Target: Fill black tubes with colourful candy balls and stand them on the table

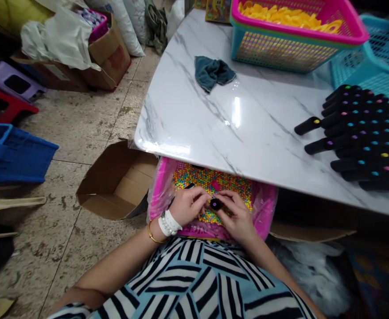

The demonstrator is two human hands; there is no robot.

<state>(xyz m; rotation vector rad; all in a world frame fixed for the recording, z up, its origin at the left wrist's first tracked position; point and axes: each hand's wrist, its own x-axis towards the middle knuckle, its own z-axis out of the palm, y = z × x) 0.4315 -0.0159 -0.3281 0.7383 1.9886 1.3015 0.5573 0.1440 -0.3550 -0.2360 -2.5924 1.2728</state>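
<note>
A pink basket (266, 212) lined with clear plastic sits at my lap, partly under the table edge, and holds many small coloured beads (227, 179). Over the beads, my right hand (237, 215) has its fingers closed round a black tube (215, 204) with a purple dot on its end. My left hand (189, 205) is beside it, thumb and fingertips pinched together near the tube's top; what they hold is too small to make out. Another dark piece (189, 186) lies just behind my left hand. On the table at the right, many black tubes (363, 137) with coloured dots lie stacked.
The marble-patterned table (264, 115) bears a dark teal cloth (212, 73), a pink-rimmed basket (287, 48) of yellow pieces and a blue basket (380, 66). An open cardboard box (118, 186) stands on the floor at left, near a blue crate (25, 155) and stools (18, 79).
</note>
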